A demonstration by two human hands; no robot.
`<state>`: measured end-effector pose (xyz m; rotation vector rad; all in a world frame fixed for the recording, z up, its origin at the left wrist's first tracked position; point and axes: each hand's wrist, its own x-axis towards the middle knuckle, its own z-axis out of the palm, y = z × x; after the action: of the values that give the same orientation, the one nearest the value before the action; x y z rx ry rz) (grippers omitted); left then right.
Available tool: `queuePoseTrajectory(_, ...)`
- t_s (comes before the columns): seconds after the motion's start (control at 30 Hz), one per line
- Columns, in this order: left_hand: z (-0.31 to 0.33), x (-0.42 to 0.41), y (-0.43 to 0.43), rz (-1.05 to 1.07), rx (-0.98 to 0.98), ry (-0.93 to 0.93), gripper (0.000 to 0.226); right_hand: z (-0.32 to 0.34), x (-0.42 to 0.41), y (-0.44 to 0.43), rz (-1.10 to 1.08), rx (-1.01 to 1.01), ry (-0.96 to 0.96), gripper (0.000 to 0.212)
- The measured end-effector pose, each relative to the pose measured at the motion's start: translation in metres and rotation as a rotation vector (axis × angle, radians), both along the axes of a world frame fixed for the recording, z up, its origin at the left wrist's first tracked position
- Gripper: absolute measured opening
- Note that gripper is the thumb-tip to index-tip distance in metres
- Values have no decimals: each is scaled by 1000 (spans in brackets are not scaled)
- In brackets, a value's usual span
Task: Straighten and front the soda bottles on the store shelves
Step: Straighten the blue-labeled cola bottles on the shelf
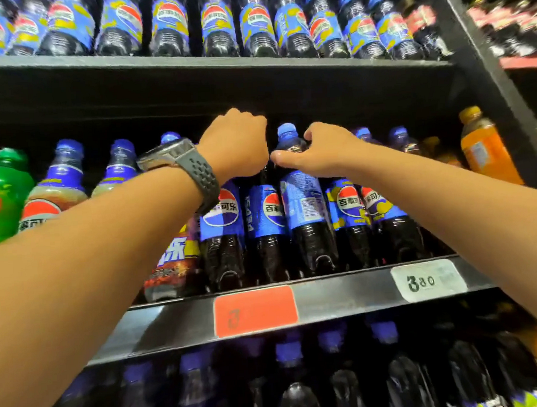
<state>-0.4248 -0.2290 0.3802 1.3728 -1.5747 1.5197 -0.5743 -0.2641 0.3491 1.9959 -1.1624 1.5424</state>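
Blue-labelled cola bottles stand in a row on the middle shelf [343, 296]. My right hand [326, 152] grips the shoulder of one cola bottle [304, 207], just under its blue cap; that bottle's label shows its barcode side. My left hand [237, 142], with a watch on the wrist, is curled over the top of the neighbouring cola bottle [266, 216], whose cap it hides. Whether its fingers hold that bottle is hidden. Another cola bottle [221, 224] stands under my left wrist with its logo to the front.
A green bottle [2, 198] stands at the far left and an orange drink bottle [485, 148] at the right. More cola bottles fill the top shelf [210, 61] and the shelf below. An orange price tag [255, 309] and a white price tag [428, 280] sit on the middle shelf's edge.
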Motion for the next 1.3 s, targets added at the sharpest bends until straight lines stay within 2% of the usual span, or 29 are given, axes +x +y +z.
queuePoseTrajectory(0.1,7,-8,-13,179,45,6,38,8,-2,-7,64,9,53,52)
queuePoseTrajectory(0.2,10,-10,-19,191,7,35,40,13,-11,-10,138,28,102,49)
queuePoseTrajectory(0.27,12,-9,-21,209,-13,50,44,15,-18,-10,272,131,109,42)
queuePoseTrajectory(0.3,13,-9,-21,209,7,71,47,16,-19,-9,300,158,114,46)
queuePoseTrajectory(0.43,24,-3,-13,73,170,193,48,20,-13,-6,111,18,73,75)
queuePoseTrajectory(0.53,30,2,-4,-4,279,248,46,26,-21,-7,213,126,103,88)
queuePoseTrajectory(0.63,34,0,0,-52,299,286,42,26,-32,-9,442,266,112,75)
queuePoseTrajectory(0.67,34,-1,-2,-73,278,300,43,25,-32,-9,448,252,119,69)
queuePoseTrajectory(0.8,31,-5,-10,-120,194,327,38,21,-20,-9,307,109,94,78)
queuePoseTrajectory(0.87,31,-4,-9,-137,192,350,34,22,-20,-12,362,137,66,75)
queuePoseTrajectory(0.97,30,-3,-7,-177,184,386,34,23,-24,-15,494,218,42,81)
queuePoseTrajectory(1.13,27,-8,-7,-165,195,415,37,22,-28,-18,541,228,85,60)
queuePoseTrajectory(1.3,26,-6,-1,-189,203,434,35,32,-36,-14,389,163,169,81)
